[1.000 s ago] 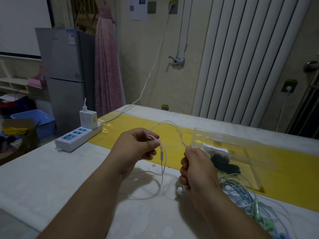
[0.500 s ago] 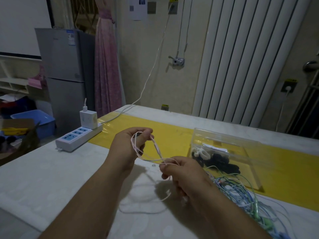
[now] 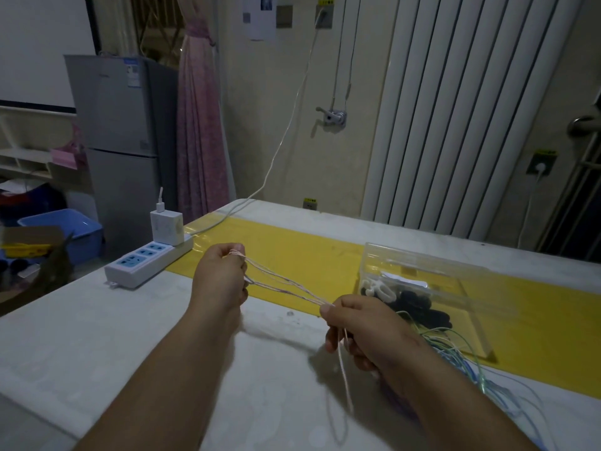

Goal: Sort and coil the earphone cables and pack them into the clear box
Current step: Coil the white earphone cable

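Since half a second ago, the pale earphone cable (image 3: pixel 286 288) is being pulled taut above the table; loops are being pinched by the left hand (image 3: pixel 221 281) and right hand (image 3: pixel 357 327); coiling is being advanced toward the clear box (image 3: pixel 455 288).

Reads as a lived-in home room, not a shop or lab. Grey two-door fridge (image 3: pixel 123 141) at 10 o'clock, tied pink curtain (image 3: pixel 201 125) at 11. Tall white ribbed radiator (image 3: pixel 455 109) on the wall at 1; wall socket (image 3: pixel 540 166) with a plug in it at 2. Blue plastic tub (image 3: pixel 65 226) and cluttered shelves (image 3: pixel 22 164) at 9. White worktop (image 3: pixel 97 336) carries a power strip (image 3: pixel 146 265) with a charger (image 3: pixel 166 227).
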`<control>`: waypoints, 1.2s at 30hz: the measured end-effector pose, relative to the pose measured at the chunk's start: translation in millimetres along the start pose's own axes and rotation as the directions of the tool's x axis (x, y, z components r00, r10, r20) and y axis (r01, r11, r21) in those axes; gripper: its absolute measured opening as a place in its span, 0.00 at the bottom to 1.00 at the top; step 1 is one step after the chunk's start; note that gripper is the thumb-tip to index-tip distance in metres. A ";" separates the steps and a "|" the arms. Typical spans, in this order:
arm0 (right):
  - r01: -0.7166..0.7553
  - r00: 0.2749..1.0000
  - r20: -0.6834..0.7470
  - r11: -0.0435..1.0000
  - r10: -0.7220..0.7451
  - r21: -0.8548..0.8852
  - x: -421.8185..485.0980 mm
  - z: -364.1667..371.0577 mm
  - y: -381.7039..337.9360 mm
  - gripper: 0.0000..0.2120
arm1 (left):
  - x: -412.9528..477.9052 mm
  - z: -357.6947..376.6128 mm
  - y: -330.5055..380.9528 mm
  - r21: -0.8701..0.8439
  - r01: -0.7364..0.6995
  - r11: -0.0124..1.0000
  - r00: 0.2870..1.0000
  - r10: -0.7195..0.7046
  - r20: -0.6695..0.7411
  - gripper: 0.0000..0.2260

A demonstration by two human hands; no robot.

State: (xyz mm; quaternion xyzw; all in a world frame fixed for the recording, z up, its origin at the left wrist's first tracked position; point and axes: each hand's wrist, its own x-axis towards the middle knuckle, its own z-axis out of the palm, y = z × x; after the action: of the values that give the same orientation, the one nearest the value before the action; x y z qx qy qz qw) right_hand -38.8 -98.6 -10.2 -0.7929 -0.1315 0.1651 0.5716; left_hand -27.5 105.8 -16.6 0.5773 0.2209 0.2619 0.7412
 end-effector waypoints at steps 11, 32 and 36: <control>0.205 0.965 -0.080 0.913 -0.248 -0.352 0.4 2.2 -2.5 0.17 | -2.1 3.5 9.1 -0.125 0.250 0.960 0.965 -0.237 0.111 0.09; 0.354 0.893 -0.276 0.933 -0.357 -0.060 13.0 -5.4 -14.2 0.11 | -10.6 5.4 11.5 -0.513 0.272 0.814 0.935 -0.098 0.342 0.06; 0.368 0.835 -0.312 0.881 -0.454 -0.296 6.8 -11.7 -19.1 0.14 | -3.4 1.2 9.4 -0.485 0.264 0.834 0.931 -0.088 0.354 0.07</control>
State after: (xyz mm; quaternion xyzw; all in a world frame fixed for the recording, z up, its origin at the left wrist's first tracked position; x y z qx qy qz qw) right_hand -28.1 -100.1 10.6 -0.8215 -0.2066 -0.1318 0.5149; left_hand -30.6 104.5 -7.1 0.3644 0.0717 0.1456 0.9170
